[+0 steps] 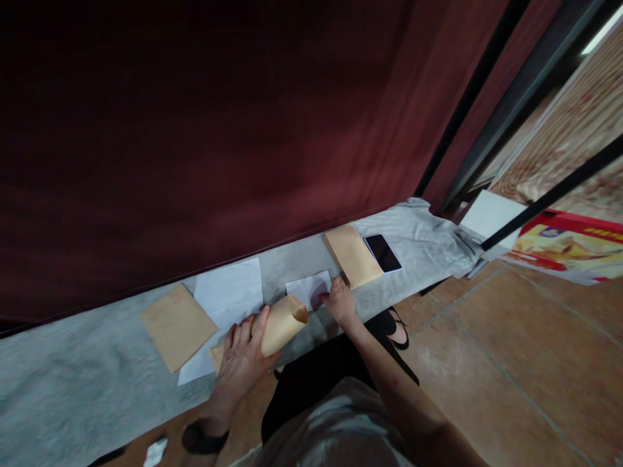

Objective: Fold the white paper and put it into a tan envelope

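My left hand (246,350) is wrapped over a brown paper envelope (283,324), whose curled end gapes open toward the right. Beneath it lie large white sheets (228,292) on the grey cloth. The fingers of my right hand (339,299) are bent together at the right edge of a small folded white paper (309,288); whether they pinch it is hard to tell. Just above that hand rests a stack of brown envelopes (354,256). Another flat brown envelope (178,326) overlaps the white sheets on the left.
A phone (383,253) lies right of the envelope stack. The grey cloth (73,376) covers a narrow bench against a dark red curtain (219,130). Black poles, a white box (494,217) and a red-yellow carton (574,246) stand at the right. Crumpled tissue (156,452) is on the floor.
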### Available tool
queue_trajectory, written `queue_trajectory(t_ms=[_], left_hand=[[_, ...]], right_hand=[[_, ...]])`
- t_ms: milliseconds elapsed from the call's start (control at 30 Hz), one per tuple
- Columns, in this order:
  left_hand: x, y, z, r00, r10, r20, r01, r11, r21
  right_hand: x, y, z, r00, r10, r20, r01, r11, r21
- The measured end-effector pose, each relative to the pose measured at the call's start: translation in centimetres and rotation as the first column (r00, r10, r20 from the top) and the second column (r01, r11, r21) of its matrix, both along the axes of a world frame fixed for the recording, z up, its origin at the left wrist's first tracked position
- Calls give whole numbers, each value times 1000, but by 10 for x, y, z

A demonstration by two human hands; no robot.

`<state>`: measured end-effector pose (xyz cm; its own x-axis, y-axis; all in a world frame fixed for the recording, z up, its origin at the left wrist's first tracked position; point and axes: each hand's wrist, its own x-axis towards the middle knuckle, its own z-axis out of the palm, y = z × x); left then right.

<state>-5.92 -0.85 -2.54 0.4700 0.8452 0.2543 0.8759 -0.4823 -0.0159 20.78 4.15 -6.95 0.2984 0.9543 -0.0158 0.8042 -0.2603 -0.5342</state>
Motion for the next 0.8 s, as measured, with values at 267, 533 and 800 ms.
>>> queue_trajectory(t_ms=[267, 533, 800], left_hand=[[6, 9, -10, 999, 14, 42, -13, 999, -39], [23, 10, -5, 996, 14, 90, -15, 1000, 6], [28, 10, -5, 999, 39, 17, -40, 998, 43]], right_hand=[[50, -21, 32, 915, 73, -397, 65, 944, 324], [61, -61, 52, 735, 214, -643, 73, 918, 389], [78, -65, 58, 795, 312, -520, -145, 930, 337]])
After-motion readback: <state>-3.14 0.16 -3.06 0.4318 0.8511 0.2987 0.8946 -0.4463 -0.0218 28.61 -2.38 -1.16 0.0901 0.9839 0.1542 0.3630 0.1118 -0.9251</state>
